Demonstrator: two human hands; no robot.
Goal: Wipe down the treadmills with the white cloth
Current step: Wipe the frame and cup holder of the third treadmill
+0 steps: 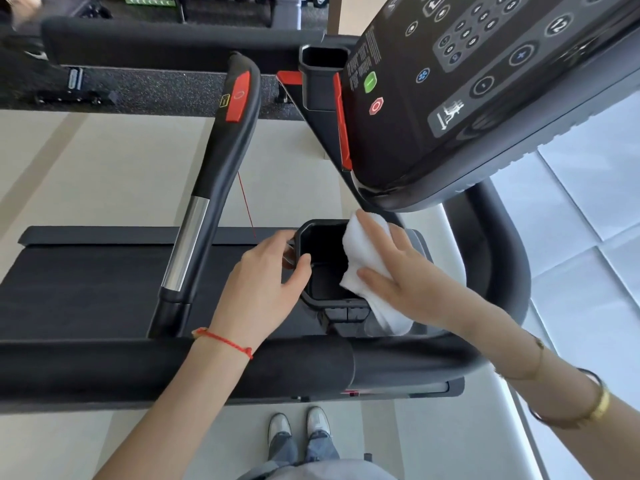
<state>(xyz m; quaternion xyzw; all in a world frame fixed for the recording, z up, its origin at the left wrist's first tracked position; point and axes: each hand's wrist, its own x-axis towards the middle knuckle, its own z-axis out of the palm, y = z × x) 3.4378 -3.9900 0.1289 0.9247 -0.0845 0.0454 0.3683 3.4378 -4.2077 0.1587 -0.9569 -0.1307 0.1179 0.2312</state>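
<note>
Two hands work at the cup holder [323, 265] of the treadmill [485, 98]. Your left hand [266, 271] grips its near rim, fingers curled over the edge. Your right hand [398, 268] presses the white cloth [360, 258] flat, fingers straight, against the rim opposite. The holder wipe is in hand; next, probably sweep the cloth into the well.

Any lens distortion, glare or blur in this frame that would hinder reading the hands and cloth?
Head view: strong wide-angle bending, the handrail and console curve; daylight washes out the floor at right; left hand, right hand and white cloth are sharp and evenly lit; top-left corner is blurred.
</note>
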